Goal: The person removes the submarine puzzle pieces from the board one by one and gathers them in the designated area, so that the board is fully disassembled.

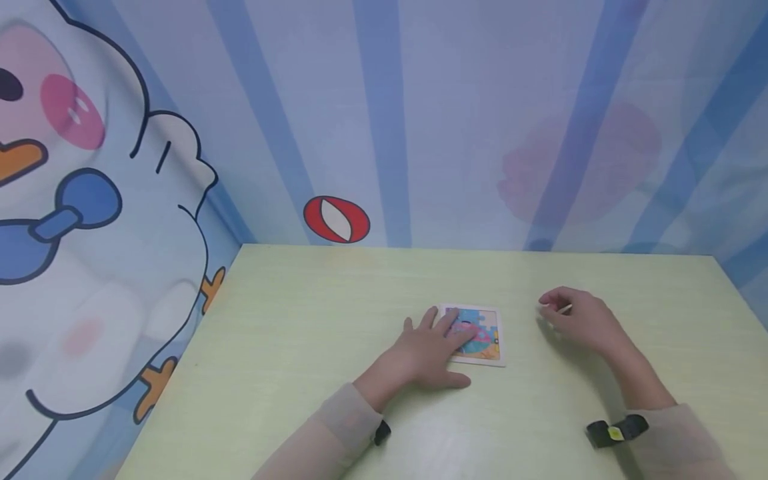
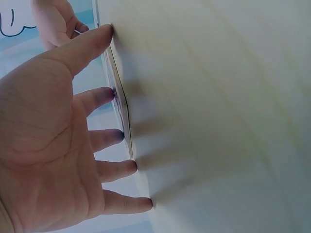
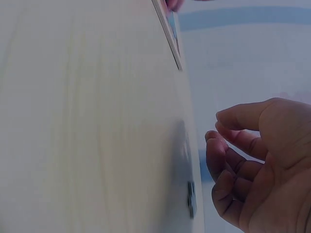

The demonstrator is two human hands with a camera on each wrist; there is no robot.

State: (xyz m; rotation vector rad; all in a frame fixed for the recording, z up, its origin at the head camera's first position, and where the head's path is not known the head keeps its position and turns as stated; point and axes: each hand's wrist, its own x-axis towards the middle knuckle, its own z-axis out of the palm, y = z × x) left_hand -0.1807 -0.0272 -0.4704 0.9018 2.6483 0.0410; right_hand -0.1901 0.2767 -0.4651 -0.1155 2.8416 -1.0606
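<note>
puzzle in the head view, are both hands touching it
No, only the left hand rests on the puzzle, while the right hand is apart from it, off to its right.

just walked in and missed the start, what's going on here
A person's spread left hand rests partly on a small framed jigsaw on the table. Their right hand, curled, is raised off to its right; whether it holds anything is unclear. A small thing near that hand is too blurred to name.

Striped backdrop (image 1: pixel 462 133), cartoon bird (image 1: pixel 138 247), table (image 1: pixel 300 320)
</note>
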